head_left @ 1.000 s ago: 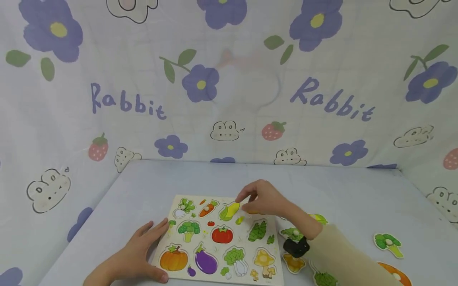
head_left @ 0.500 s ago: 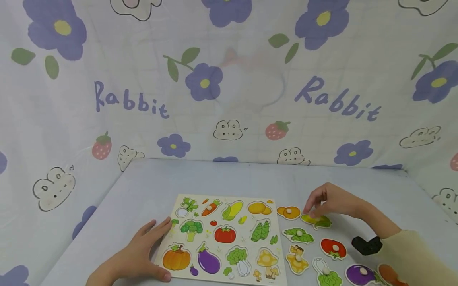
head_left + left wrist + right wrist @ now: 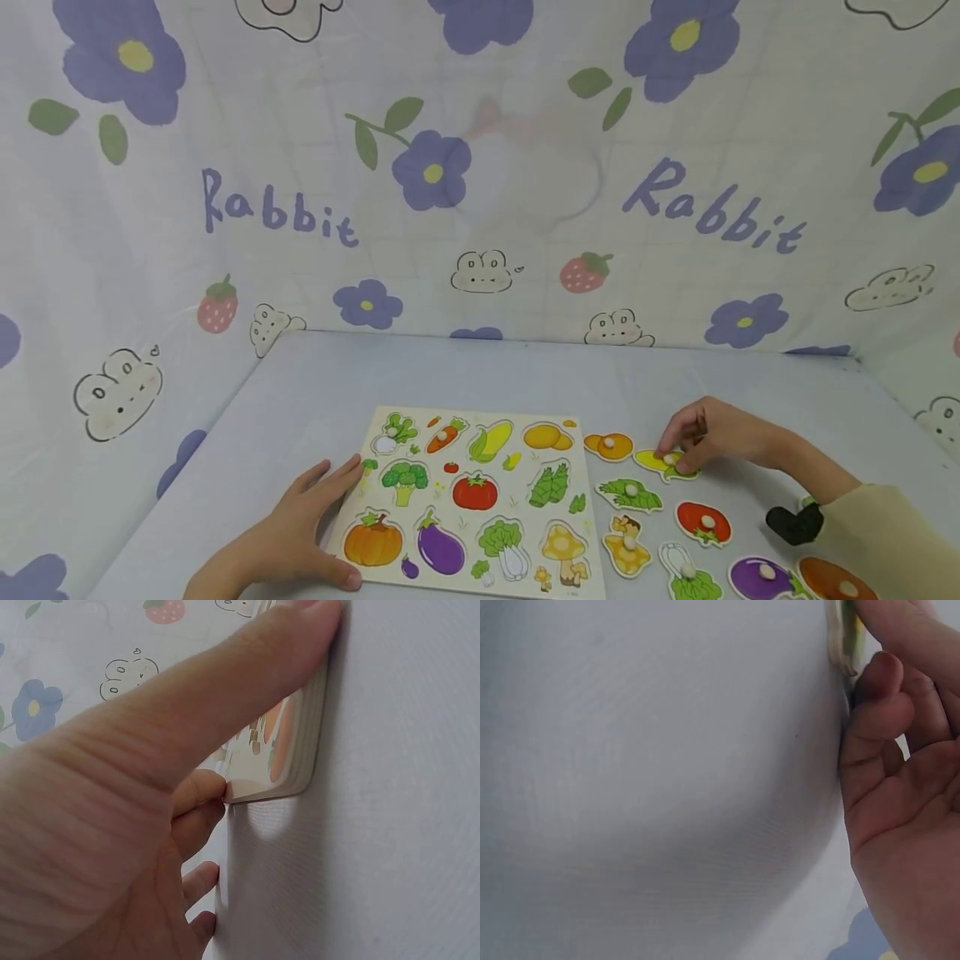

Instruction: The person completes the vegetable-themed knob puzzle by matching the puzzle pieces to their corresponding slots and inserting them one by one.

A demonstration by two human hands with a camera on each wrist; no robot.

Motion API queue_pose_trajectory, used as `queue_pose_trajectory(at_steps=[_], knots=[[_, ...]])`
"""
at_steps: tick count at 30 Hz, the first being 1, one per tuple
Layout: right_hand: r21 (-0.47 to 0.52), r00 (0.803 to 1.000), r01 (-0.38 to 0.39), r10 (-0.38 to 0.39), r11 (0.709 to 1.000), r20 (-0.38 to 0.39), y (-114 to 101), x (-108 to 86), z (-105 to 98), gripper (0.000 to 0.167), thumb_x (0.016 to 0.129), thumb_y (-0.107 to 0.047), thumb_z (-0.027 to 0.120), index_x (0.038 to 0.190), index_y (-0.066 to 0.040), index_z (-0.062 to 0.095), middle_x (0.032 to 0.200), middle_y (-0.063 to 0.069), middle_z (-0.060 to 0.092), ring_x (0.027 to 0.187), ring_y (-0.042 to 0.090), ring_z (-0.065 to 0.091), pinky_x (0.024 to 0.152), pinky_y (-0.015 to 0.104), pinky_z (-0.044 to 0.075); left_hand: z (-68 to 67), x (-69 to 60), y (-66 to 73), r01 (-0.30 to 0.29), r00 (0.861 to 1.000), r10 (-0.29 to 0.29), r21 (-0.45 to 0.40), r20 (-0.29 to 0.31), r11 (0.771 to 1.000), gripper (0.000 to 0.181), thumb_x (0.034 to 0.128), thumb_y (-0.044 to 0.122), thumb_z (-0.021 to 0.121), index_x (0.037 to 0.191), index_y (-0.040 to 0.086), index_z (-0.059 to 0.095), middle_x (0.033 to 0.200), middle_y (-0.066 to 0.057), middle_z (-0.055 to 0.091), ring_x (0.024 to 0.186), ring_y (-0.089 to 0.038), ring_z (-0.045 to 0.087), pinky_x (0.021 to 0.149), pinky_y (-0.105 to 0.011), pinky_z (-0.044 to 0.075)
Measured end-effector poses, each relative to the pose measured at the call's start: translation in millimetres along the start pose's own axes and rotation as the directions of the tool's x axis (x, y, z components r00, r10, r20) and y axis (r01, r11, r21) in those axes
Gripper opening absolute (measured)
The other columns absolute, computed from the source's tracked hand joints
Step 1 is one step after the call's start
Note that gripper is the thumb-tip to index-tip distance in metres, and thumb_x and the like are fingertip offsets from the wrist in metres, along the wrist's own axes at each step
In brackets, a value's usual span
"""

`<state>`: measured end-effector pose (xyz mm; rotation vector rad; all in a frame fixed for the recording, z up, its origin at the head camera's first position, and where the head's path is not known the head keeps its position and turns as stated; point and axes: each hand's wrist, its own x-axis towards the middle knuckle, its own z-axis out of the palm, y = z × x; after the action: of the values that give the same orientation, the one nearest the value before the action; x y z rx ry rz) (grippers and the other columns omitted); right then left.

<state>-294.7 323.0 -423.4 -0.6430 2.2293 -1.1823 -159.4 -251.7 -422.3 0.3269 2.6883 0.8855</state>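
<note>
Yellow corn piece (image 3: 667, 466) pinched by the person's right hand (image 3: 723, 437) near 3 o'clock of the board (image 3: 471, 527), left hand (image 3: 296, 533) unclenched, fingers spread, touching its 9 o'clock edge.

Right hand (image 3: 911, 787) before me, fingers bent, thumb against a thin green-and-yellow piece (image 3: 844, 637), seen edge-on and partly cut off above. Broad soft shadow across pale desk (image 3: 645, 735); purple patch (image 3: 861, 936) low at right.

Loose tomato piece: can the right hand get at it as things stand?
Probably yes: nothing covers the tomato piece, and the right hand is nearby, though it may need to leave the corn piece first.
</note>
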Motion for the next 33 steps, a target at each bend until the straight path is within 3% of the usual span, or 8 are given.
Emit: queue_pose_trajectory(at_steps=[10,21,33], knots=[[0.023,0.999,-0.05,0.051,0.998,-0.02,0.6,3.1,3.4,0.024,0.077,-0.008,0.083,0.098,-0.002,0.075,0.1,0.015,0.072,0.074,0.018,0.053,0.065,0.027,0.046,1.0,0.1,-1.8,0.0,1.0,0.0,0.0,-0.005,1.0,0.122,0.0532,0.055,0.091,0.154,0.015,0.035,0.161,0.0,0.023,0.145,-0.042,0.001,0.104,-0.074,0.006],[0.025,0.998,-0.056,0.057,0.998,-0.025,-0.3,2.7,3.1,0.023,0.077,-0.008,0.083,0.097,-0.002,0.075,0.1,0.016,0.072,0.075,0.019,0.055,0.065,0.027,0.047,0.9,1.4,0.4,0.014,1.0,-0.014,0.003,-0.01,1.0,0.121,0.0528,0.055,0.092,0.154,0.016,0.036,0.161,-0.001,0.024,0.145,-0.042,0.001,0.103,-0.075,0.009],[0.05,0.999,-0.045,0.046,0.998,-0.012,-1.5,3.8,3.6,0.023,0.076,-0.007,0.083,0.097,0.0,0.074,0.099,0.017,0.072,0.07,0.015,0.051,0.058,0.022,0.044,0.7,0.8,-0.2,0.004,1.0,-0.004,0.003,-0.011,1.0,0.122,0.0524,0.054,0.092,0.154,0.015,0.036,0.161,-0.001,0.024,0.145,-0.042,0.001,0.104,-0.074,0.007]])
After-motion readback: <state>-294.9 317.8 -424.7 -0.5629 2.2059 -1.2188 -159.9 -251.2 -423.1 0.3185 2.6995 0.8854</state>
